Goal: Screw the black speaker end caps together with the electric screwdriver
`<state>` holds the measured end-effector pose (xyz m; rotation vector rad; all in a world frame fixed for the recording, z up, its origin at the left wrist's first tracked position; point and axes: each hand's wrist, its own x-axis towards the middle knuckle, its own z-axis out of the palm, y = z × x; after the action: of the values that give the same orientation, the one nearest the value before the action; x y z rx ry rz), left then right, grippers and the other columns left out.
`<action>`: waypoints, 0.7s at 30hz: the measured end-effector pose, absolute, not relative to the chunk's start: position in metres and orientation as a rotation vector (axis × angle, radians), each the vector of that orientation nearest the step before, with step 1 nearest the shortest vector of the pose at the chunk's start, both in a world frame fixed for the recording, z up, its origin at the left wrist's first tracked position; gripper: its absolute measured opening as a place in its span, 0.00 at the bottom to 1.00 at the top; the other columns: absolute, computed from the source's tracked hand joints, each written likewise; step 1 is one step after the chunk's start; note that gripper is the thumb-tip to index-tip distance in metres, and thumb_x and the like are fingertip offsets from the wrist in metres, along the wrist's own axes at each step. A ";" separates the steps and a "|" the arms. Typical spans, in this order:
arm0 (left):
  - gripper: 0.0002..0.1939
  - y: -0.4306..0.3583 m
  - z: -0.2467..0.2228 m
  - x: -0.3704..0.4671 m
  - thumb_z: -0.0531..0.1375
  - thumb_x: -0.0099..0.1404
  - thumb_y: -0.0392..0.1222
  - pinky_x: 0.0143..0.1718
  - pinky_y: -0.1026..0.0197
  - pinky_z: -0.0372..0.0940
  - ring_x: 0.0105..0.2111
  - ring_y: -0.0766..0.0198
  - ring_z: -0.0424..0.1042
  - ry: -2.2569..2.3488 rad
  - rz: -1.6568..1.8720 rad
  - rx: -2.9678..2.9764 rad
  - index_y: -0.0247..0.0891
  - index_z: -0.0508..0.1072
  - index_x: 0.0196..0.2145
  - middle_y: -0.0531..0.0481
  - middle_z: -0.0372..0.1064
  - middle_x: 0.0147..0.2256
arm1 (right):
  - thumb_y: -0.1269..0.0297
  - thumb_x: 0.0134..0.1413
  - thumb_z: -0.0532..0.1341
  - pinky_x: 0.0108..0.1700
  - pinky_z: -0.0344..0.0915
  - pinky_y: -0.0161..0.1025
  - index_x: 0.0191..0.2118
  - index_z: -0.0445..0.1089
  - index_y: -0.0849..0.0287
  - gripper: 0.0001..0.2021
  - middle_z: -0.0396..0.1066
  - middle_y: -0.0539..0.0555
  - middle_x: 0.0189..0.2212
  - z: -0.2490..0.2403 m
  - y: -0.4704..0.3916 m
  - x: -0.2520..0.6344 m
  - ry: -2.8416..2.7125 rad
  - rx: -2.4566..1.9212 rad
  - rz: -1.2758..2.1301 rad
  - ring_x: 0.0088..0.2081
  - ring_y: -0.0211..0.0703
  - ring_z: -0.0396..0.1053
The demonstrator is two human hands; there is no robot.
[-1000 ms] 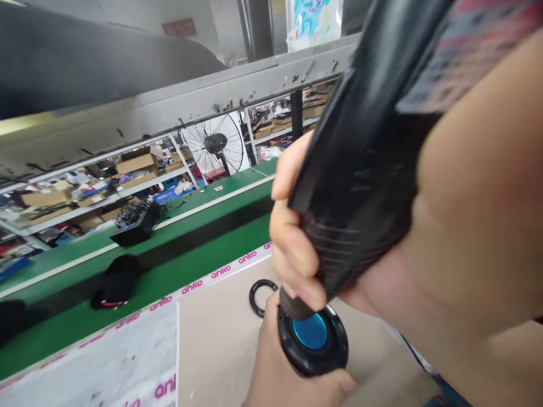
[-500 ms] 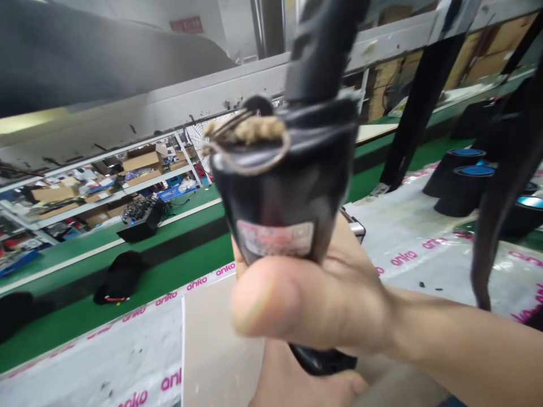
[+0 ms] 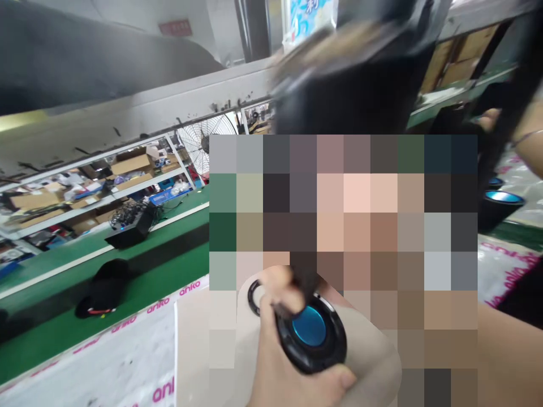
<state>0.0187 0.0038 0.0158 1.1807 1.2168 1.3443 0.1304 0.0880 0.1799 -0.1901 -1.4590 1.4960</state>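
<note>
My left hand [image 3: 271,362] is closed around a black rounded part [image 3: 335,333] with a shiny blue disc in its face. A smaller black ring [image 3: 253,297] shows beside its fingers. Above it, a large black tool body [image 3: 352,90], apparently a hanging electric screwdriver, is smeared by motion near the camera. Coarse mosaic covers my right hand [image 3: 360,209] just below that body, so its fingers do not show clearly; the forearm comes in from the right. Whatever lies between the tool's lower end and the blue disc is hidden too.
A beige board [image 3: 193,350] lies on white film [image 3: 106,362] printed "anko". Beyond are a green belt [image 3: 169,254], a black bundle [image 3: 106,285] and a wire-filled black box [image 3: 131,223]. At right, another person's hand [image 3: 490,120] is near black blue-topped pieces [image 3: 503,198].
The black tool body has risen and shifted right, with my right hand beneath it. My left hand's black part with the blue disc has come into sight. Another person's hand has appeared at right.
</note>
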 end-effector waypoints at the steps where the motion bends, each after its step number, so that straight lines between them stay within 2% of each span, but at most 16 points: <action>1: 0.47 0.004 0.018 0.021 0.79 0.40 0.47 0.58 0.47 0.72 0.51 0.46 0.78 1.198 1.365 1.137 0.40 0.67 0.57 0.43 0.77 0.50 | 0.36 0.57 0.69 0.15 0.63 0.38 0.39 0.71 0.53 0.24 0.69 0.43 0.20 0.178 0.093 0.139 -1.390 -0.152 1.481 0.13 0.38 0.60; 3: 0.50 0.004 0.023 0.024 0.77 0.36 0.39 0.57 0.51 0.72 0.54 0.47 0.77 1.224 1.373 1.062 0.42 0.65 0.58 0.44 0.75 0.54 | 0.36 0.52 0.73 0.15 0.59 0.36 0.35 0.69 0.54 0.26 0.64 0.43 0.17 0.168 0.105 0.157 -1.263 -0.176 1.352 0.12 0.37 0.58; 6: 0.48 0.004 0.031 0.029 0.70 0.34 0.32 0.58 0.53 0.71 0.61 0.43 0.72 1.359 1.333 1.024 0.42 0.67 0.56 0.42 0.72 0.59 | 0.36 0.51 0.75 0.15 0.58 0.35 0.31 0.70 0.57 0.27 0.66 0.48 0.18 0.139 0.123 0.175 -1.215 -0.372 1.108 0.14 0.39 0.62; 10: 0.45 0.004 0.034 0.030 0.65 0.34 0.32 0.56 0.56 0.70 0.64 0.43 0.69 1.423 1.313 1.030 0.42 0.68 0.55 0.43 0.71 0.60 | 0.37 0.53 0.74 0.14 0.59 0.35 0.29 0.69 0.58 0.28 0.66 0.49 0.17 0.105 0.137 0.183 -1.219 -0.484 1.035 0.14 0.39 0.62; 15: 0.46 0.004 0.026 0.025 0.69 0.36 0.34 0.56 0.59 0.70 0.63 0.45 0.71 1.376 1.300 1.050 0.44 0.68 0.56 0.45 0.72 0.60 | 0.38 0.53 0.75 0.15 0.59 0.32 0.28 0.66 0.59 0.29 0.66 0.50 0.17 0.093 0.145 0.180 -1.224 -0.543 1.072 0.14 0.37 0.63; 17: 0.48 0.004 0.019 0.021 0.75 0.36 0.39 0.56 0.58 0.70 0.62 0.45 0.71 1.336 1.310 1.058 0.44 0.67 0.57 0.44 0.71 0.61 | 0.36 0.52 0.74 0.16 0.60 0.32 0.26 0.66 0.59 0.31 0.66 0.50 0.17 0.090 0.145 0.181 -1.224 -0.544 1.099 0.14 0.36 0.63; 19: 0.55 0.005 0.010 0.017 0.82 0.33 0.54 0.57 0.57 0.71 0.63 0.42 0.71 1.289 1.328 1.057 0.45 0.67 0.58 0.42 0.70 0.62 | 0.34 0.52 0.74 0.16 0.62 0.33 0.25 0.66 0.60 0.32 0.65 0.50 0.16 0.087 0.143 0.183 -1.228 -0.551 1.164 0.14 0.37 0.62; 21: 0.66 0.007 0.002 0.014 0.82 0.25 0.66 0.63 0.54 0.67 0.65 0.40 0.69 1.246 1.350 1.043 0.46 0.65 0.60 0.41 0.68 0.64 | 0.35 0.52 0.74 0.16 0.62 0.34 0.25 0.66 0.60 0.31 0.65 0.51 0.16 0.088 0.137 0.187 -1.224 -0.563 1.246 0.13 0.37 0.61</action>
<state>0.0136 0.0068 0.0018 1.0434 1.2464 1.3501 0.1870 0.1369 0.0875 -0.5633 -1.2242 1.2461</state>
